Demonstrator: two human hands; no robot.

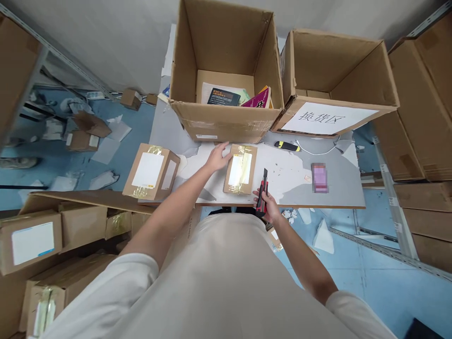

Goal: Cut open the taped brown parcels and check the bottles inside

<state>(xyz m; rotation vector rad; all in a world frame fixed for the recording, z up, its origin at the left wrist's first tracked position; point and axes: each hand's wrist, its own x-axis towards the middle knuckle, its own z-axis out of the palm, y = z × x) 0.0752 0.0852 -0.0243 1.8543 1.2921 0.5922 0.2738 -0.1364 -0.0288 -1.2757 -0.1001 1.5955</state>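
Taped parcel lies flat on the surface, within easy reach. Left hand at its far-left edge, grip loosely spread, apparently to steady it. Right hand, grip wrapped round red-black cutter, tip forward, presumably for safety.

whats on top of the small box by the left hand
Shiny yellowish tape runs over a white label on the small box; what the tape covers can't be read.

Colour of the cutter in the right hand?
Red and black: the utility knife in the right hand; shows best in the head view.
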